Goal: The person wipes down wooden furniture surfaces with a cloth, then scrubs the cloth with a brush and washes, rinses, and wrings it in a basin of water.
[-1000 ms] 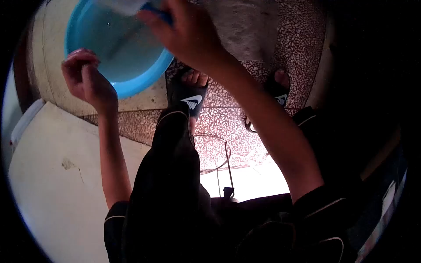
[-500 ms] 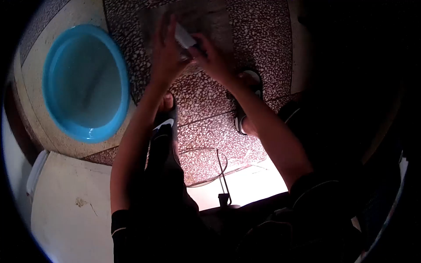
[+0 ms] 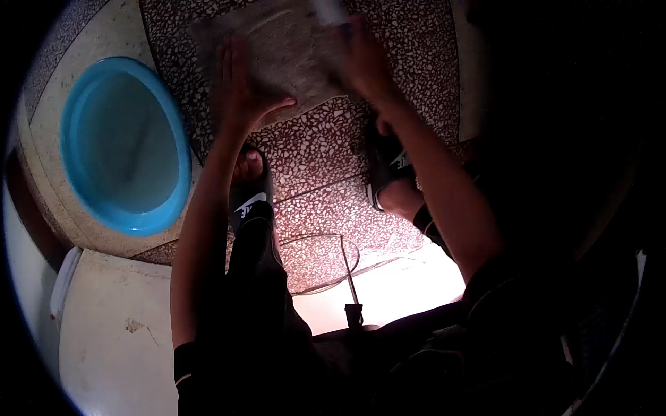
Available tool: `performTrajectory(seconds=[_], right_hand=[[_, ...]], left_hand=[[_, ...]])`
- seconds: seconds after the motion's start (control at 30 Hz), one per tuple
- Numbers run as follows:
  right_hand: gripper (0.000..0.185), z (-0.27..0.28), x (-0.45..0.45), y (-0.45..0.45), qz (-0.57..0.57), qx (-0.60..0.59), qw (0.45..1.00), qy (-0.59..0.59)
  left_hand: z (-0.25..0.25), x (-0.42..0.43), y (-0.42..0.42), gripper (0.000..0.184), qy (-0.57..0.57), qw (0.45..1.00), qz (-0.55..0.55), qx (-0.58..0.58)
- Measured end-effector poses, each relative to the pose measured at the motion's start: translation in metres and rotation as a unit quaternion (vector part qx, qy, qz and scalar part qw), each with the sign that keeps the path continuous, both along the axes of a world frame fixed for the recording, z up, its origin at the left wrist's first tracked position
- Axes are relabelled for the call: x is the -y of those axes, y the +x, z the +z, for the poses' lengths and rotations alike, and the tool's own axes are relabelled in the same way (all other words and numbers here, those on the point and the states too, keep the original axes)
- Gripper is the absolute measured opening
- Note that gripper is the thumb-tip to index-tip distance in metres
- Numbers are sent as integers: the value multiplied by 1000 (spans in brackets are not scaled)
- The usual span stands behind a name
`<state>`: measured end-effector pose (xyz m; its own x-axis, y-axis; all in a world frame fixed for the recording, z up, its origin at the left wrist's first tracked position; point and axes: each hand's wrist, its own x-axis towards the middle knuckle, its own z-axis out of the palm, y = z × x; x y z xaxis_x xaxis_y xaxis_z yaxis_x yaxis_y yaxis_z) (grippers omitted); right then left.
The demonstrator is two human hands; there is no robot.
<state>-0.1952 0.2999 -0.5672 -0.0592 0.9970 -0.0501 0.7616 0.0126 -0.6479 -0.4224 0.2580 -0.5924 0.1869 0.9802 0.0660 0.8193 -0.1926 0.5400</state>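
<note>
A grey-brown mat or cloth point(image 3: 288, 59) lies spread on the speckled floor at the top of the view. My left hand point(image 3: 239, 93) rests on its left side, open, with fingers stretched forward and thumb out to the right. Over the right part of the cloth, my right hand point(image 3: 364, 62) is closed around a pale-bristled scrub brush point(image 3: 329, 12). Motion blurs the brush, and the top edge of the view cuts it off. Its handle is mostly hidden by my fingers, with a bit of blue showing.
A blue basin point(image 3: 184, 149) of cloudy water stands on the floor at the left. My sandalled feet point(image 3: 250, 166) are below the cloth. A thin cable point(image 3: 350, 274) loops near a brightly lit patch. A pale panel point(image 3: 114, 326) is at the lower left; the right side is dark.
My hands have moved apart: the left has come down flat onto the cloth, while the right has carried the brush up and right. The cloth now shows more clearly.
</note>
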Motion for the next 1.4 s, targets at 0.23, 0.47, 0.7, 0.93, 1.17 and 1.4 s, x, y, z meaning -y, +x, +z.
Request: performTrajectory(seconds=[0.23, 0.47, 0.7, 0.93, 1.17, 1.4], right_hand=[[41, -17, -11, 11, 104, -41, 985, -129], [37, 21, 7, -30, 207, 113, 972, 0], [34, 4, -3, -2, 98, -19, 995, 25], [40, 20, -13, -5, 85, -55, 981, -164], [49, 34, -18, -2, 68, -40, 970, -229], [44, -10, -27, -1, 134, 45, 983, -120]], left_hand=[[-5, 5, -5, 142, 26, 1000, 17, 0], [-11, 0, -7, 144, 36, 999, 0, 2], [-5, 0, -5, 146, 10, 999, -15, -28], [-9, 9, -12, 147, -14, 999, -10, -37], [-9, 8, -13, 149, -16, 999, -3, -35], [-5, 3, -10, 149, -23, 999, 10, -42]])
